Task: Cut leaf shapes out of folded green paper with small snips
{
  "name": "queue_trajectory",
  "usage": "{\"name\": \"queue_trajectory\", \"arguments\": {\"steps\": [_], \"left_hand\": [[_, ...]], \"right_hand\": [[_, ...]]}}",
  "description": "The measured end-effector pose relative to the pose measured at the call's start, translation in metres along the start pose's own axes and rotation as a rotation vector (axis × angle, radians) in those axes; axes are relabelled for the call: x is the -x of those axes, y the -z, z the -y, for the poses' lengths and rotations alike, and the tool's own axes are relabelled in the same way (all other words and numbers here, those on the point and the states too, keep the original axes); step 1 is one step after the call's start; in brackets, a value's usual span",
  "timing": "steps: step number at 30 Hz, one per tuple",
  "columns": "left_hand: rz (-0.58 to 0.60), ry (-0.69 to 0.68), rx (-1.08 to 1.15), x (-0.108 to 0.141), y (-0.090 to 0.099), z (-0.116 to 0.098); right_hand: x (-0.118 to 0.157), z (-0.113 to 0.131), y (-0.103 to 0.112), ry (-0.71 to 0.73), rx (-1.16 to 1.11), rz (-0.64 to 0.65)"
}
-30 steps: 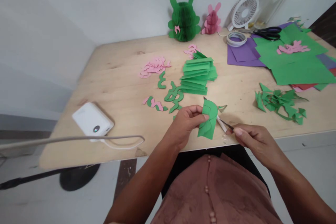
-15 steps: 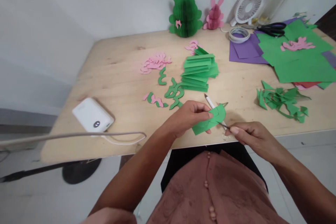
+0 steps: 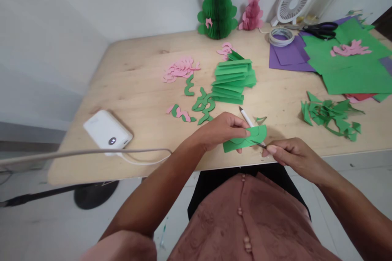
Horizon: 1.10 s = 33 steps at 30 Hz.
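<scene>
Green construction paper (image 3: 245, 140), cut into curved lobes, now lies turned sideways and nearly flat at the lower middle of the frame, where a moment ago it stood more upright. The left hand (image 3: 222, 128) pinches it firmly between thumb and fingers from the left side. The right hand (image 3: 290, 155) is closed around a thin dark blade (image 3: 259, 144), whose tip lies against the paper. A white stick (image 3: 246, 116) rises behind the paper; I can't tell whether it joins the blade. Up and left of the hands, green paper squiggles (image 3: 203, 108) and pink paper scraps (image 3: 180, 69) lie on the wooden table (image 3: 137, 89), beside a stack of folded green paper (image 3: 229, 81). Green offcuts (image 3: 327, 116) sit at the right.
</scene>
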State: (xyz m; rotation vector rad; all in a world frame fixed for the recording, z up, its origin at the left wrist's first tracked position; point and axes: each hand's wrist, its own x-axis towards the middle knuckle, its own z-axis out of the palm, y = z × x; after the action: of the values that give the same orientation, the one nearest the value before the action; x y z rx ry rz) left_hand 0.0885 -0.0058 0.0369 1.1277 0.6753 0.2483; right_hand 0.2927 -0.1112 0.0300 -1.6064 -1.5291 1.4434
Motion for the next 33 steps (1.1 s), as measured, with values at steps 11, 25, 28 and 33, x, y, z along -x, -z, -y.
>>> {"name": "queue_trajectory", "arguments": {"steps": [11, 25, 28, 33], "left_hand": [[0.019, 0.010, -0.030, -0.0035, 0.0029, 0.0003], [0.111, 0.005, -0.093, -0.0087, 0.0096, -0.0016], [0.121, -0.001, -0.103, -0.0091, 0.0099, -0.0034], [0.118, 0.006, -0.124, -0.0091, 0.0088, -0.0053]], "right_hand": [[0.0001, 0.0005, 0.0005, -0.003, 0.026, -0.015], [-0.0019, -0.0014, 0.0024, -0.015, 0.008, 0.016], [-0.0022, -0.0011, 0.0028, -0.009, 0.007, 0.030], [-0.0021, -0.0008, 0.0027, -0.026, 0.002, 0.038]]}}
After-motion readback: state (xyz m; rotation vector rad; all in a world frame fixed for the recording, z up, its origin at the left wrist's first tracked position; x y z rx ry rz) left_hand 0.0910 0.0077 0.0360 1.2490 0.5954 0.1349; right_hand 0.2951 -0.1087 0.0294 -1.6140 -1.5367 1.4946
